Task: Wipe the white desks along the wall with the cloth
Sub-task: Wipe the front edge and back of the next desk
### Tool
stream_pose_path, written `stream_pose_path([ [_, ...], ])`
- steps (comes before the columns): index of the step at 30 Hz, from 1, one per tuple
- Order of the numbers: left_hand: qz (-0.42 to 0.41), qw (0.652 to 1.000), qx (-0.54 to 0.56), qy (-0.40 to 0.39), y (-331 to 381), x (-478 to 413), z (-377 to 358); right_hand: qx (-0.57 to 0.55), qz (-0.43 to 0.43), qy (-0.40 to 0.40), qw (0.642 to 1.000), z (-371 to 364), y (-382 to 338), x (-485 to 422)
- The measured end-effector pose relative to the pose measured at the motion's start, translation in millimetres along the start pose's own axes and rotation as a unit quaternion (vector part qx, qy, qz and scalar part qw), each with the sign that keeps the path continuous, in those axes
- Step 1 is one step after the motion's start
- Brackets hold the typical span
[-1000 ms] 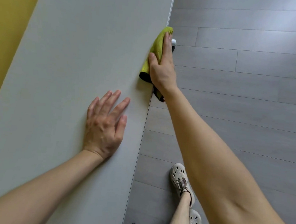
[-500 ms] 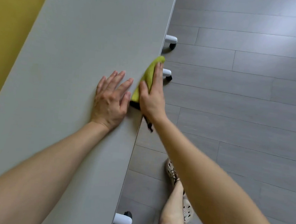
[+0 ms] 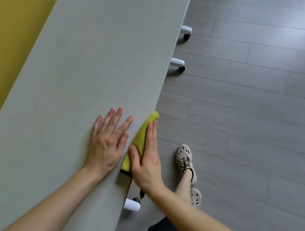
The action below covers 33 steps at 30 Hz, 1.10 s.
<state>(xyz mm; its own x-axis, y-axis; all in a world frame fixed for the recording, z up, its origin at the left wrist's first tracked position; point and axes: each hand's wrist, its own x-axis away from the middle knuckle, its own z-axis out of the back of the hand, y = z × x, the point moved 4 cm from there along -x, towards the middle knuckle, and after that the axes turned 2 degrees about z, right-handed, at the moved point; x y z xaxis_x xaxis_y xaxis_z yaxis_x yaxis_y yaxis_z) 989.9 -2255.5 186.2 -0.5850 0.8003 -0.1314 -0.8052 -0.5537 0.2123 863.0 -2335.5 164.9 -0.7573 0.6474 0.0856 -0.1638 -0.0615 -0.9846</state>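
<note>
The yellow-green cloth [image 3: 140, 139] lay draped over the front edge of the white desk [image 3: 76, 82], with a dark hem showing at its near end. Your right hand [image 3: 148, 164] pressed it there, with the forearm coming in from the lower right and the wrist out past the edge. Its fingers [image 3: 152, 134] were straight and together along the edge, and the thumb was spread apart onto the cloth.

Your left hand [image 3: 108, 144] lay palm down on the desktop just beside the cloth, fingers straight and slightly fanned, holding nothing. The desk ran along a yellow wall [image 3: 13, 27]. White caster feet [image 3: 177, 62] stuck out from under the desk onto the grey plank floor [image 3: 259, 116], where your beige shoe [image 3: 184, 157] stood near the desk.
</note>
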Motion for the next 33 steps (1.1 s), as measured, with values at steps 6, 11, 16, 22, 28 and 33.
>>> stream_pose_path([
  [6,0.011,1.0,-0.007,0.027,4,2,-1,0.013,-0.002,0.079,0.997,42,4,-151],
  [11,0.013,0.999,-0.011,0.032,3,2,-1,-0.008,-0.004,0.096,0.995,31,5,-131],
  [16,0.004,0.999,-0.011,0.033,2,3,-2,-0.037,-0.004,0.036,0.999,-24,8,55],
  [22,0.006,1.0,-0.007,0.027,2,0,-2,-0.048,-0.015,0.021,0.999,-24,4,57],
  [28,-0.004,1.0,0.003,0.023,0,1,-3,-0.013,-0.021,0.086,0.996,21,4,-96],
  [33,-0.009,0.999,0.02,0.025,-2,0,-6,-0.012,0.0,0.093,0.996,-4,4,-24],
])
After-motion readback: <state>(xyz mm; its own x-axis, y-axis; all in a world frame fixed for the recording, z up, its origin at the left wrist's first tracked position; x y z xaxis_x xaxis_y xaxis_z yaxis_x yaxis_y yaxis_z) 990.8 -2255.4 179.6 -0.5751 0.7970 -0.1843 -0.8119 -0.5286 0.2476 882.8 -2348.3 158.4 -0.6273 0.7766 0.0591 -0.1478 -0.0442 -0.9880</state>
